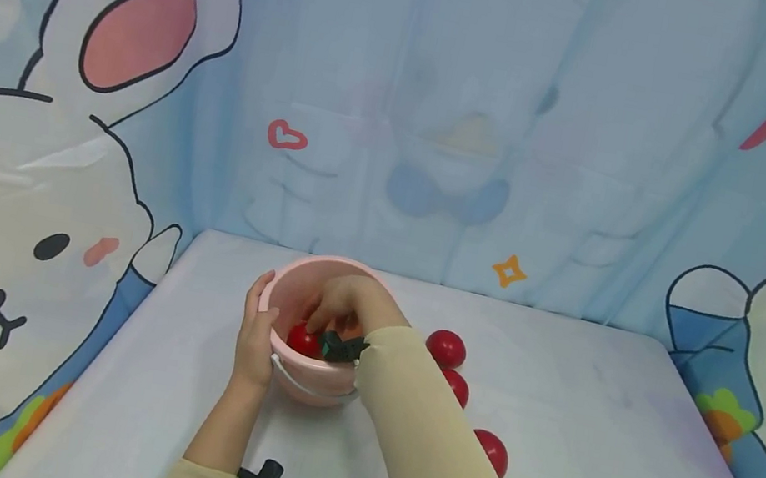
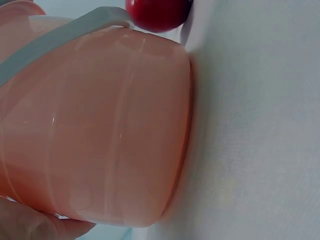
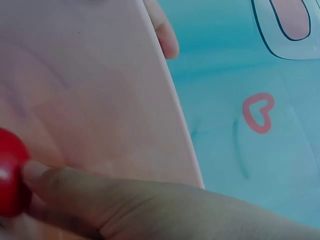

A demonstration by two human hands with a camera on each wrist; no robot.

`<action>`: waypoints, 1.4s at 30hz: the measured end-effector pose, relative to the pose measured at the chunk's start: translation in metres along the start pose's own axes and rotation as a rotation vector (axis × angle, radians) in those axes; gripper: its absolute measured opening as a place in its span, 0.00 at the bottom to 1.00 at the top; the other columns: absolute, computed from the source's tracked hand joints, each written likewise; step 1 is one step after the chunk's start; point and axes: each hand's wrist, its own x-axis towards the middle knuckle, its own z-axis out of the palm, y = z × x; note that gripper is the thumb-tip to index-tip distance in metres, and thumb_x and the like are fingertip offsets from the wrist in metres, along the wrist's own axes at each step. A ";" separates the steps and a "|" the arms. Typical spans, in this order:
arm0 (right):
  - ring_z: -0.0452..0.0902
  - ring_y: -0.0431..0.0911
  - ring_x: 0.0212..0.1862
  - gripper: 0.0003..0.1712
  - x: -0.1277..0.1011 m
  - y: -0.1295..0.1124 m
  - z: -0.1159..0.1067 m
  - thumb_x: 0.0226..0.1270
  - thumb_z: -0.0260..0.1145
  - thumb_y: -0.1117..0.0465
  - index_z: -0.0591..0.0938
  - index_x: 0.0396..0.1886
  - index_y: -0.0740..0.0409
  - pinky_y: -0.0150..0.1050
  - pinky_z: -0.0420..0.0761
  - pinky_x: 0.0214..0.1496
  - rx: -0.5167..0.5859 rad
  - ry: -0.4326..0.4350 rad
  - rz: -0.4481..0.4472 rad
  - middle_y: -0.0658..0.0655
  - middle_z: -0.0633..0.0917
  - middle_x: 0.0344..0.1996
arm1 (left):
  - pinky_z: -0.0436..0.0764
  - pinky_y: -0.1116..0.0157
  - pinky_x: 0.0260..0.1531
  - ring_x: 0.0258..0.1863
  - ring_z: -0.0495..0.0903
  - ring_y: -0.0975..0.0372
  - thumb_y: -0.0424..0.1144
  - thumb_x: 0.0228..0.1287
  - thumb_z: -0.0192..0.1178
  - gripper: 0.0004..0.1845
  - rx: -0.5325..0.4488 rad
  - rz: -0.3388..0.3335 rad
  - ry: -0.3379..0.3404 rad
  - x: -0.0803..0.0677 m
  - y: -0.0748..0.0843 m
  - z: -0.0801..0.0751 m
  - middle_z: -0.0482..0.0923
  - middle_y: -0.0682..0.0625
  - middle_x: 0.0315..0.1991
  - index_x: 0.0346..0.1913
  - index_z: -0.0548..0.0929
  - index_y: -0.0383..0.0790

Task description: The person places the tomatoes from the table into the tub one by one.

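Observation:
A pink bucket (image 1: pixel 309 383) with a white handle stands on the table, its open top facing me. My left hand (image 1: pixel 256 336) grips its left side by the rim, thumb at the near edge; part of that hand (image 2: pixel 35 222) also shows in the left wrist view. My right hand (image 1: pixel 353 302) reaches down inside the bucket. It holds a glossy round red ball (image 1: pixel 305 339); in the right wrist view my thumb lies against the side of this ball (image 3: pixel 11 172). The other fingers are largely hidden there.
Right of the bucket are more red balls: one at the back (image 1: pixel 446 349), a second (image 1: pixel 455 386) and a third (image 1: pixel 492 452) partly behind my right sleeve. The white table (image 1: pixel 585 442) ends at a blue cartoon-print curtain (image 1: pixel 479 120). Each wrist carries a black device.

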 end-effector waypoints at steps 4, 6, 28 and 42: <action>0.68 0.47 0.30 0.17 0.002 0.000 -0.001 0.67 0.65 0.56 0.84 0.55 0.46 0.38 0.74 0.31 0.031 0.026 0.024 0.56 0.81 0.38 | 0.60 0.45 0.73 0.73 0.56 0.62 0.44 0.70 0.42 0.29 -0.022 0.005 -0.001 0.001 -0.001 -0.001 0.57 0.65 0.74 0.72 0.58 0.71; 0.69 0.48 0.32 0.18 0.003 0.002 -0.001 0.69 0.64 0.55 0.83 0.58 0.46 0.39 0.74 0.33 0.006 0.022 0.017 0.56 0.81 0.41 | 0.58 0.46 0.74 0.74 0.56 0.62 0.44 0.70 0.40 0.29 -0.027 0.010 -0.001 0.001 -0.002 0.000 0.57 0.65 0.74 0.72 0.59 0.70; 0.76 0.53 0.26 0.23 -0.153 0.100 -0.049 0.69 0.61 0.41 0.79 0.61 0.36 0.41 0.79 0.30 -0.052 0.543 -0.225 0.51 0.81 0.52 | 0.62 0.45 0.71 0.70 0.63 0.64 0.45 0.67 0.37 0.29 -0.007 -0.007 0.017 0.001 0.002 -0.006 0.61 0.69 0.71 0.69 0.60 0.77; 0.77 0.54 0.28 0.38 -0.154 0.275 0.056 0.64 0.65 0.40 0.69 0.72 0.41 0.40 0.80 0.31 0.276 0.605 -0.002 0.59 0.74 0.67 | 0.60 0.46 0.73 0.71 0.60 0.66 0.44 0.68 0.36 0.29 -0.028 0.007 0.020 0.001 0.004 -0.016 0.60 0.69 0.72 0.70 0.59 0.74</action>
